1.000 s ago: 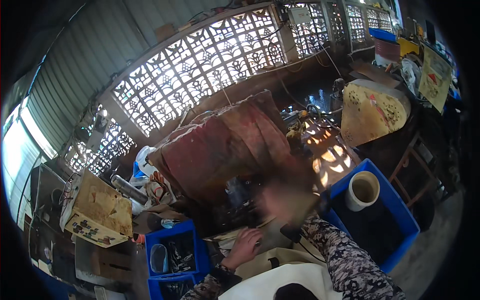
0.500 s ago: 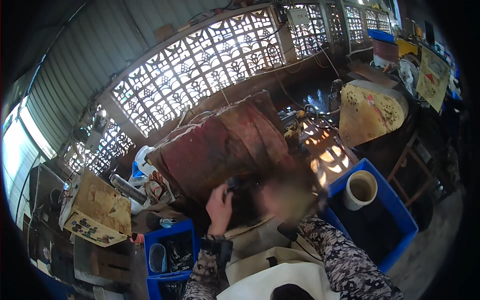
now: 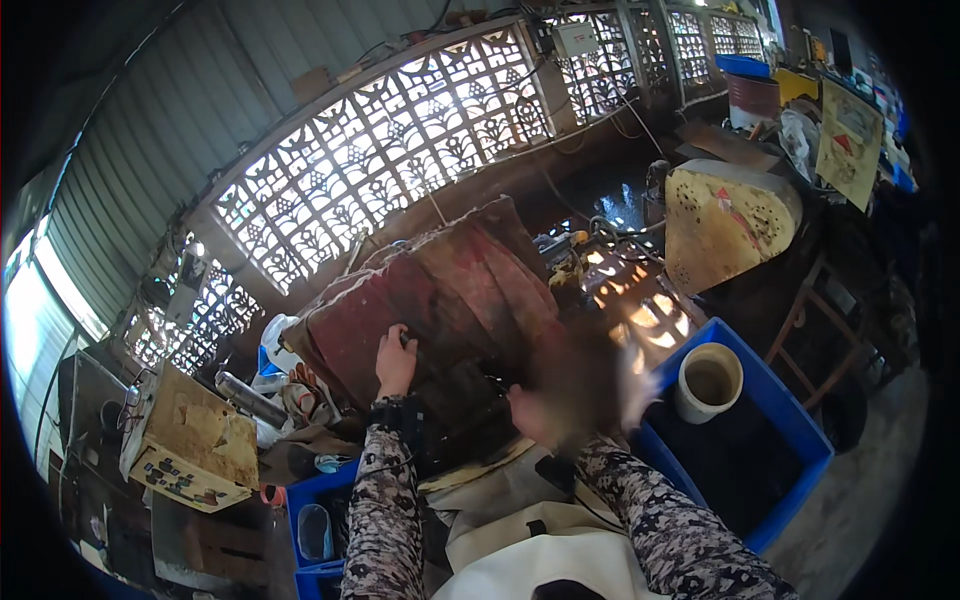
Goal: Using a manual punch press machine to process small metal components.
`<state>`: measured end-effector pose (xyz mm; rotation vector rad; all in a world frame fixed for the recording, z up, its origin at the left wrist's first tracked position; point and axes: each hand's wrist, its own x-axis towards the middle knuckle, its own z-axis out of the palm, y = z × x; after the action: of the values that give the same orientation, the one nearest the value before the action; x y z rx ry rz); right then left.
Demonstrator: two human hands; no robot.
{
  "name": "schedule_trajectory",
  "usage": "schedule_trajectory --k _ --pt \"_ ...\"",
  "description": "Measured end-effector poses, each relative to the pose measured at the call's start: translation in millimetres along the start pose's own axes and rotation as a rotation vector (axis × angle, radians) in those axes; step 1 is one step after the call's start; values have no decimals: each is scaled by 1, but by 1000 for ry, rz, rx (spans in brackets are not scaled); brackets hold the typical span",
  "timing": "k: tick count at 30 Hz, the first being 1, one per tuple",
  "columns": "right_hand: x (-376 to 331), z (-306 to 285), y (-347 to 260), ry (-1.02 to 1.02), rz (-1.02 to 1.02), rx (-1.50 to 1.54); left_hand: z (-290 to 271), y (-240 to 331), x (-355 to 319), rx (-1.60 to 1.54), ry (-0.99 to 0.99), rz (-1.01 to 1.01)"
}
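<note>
My left hand (image 3: 396, 365) is raised in front of a dark red cloth cover (image 3: 440, 285). Its fingers are closed round a small dark piece (image 3: 406, 339) whose kind I cannot make out. Lower and to the right, my right hand (image 3: 537, 415) is beside a brown blurred shape (image 3: 585, 375), which hides part of it. Whether its fingers hold anything is unclear. Both forearms wear camouflage sleeves, and a pale apron (image 3: 530, 560) covers my lap.
A blue crate (image 3: 815, 450) with dark contents and a pale bucket (image 3: 709, 384) stands at the right. Another blue crate (image 3: 292, 515) is at the lower left. A stained box (image 3: 195, 430) stands beyond it. A yellowish housing (image 3: 730, 225) is at the far right.
My left hand has moved up and to the left, toward the red cover, with the small dark piece. My right hand has shifted slightly left. The whole view has tilted a little.
</note>
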<state>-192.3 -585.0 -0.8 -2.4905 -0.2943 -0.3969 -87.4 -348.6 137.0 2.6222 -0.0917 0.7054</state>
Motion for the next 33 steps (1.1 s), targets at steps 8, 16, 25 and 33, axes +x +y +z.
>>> schedule_trajectory --k 8,16,25,33 --pt "-1 -18 -8 36 -28 -77 3 -5 16 -7 -87 -59" --pt "-4 -20 -9 28 21 1 3 -10 20 -26 -189 -147" --pt "-1 -13 -7 103 -35 1 4 -42 -60 -50 -67 -66" --pt "-3 -87 -58 126 3 -74 12 -107 -205 -91 -279 -240"
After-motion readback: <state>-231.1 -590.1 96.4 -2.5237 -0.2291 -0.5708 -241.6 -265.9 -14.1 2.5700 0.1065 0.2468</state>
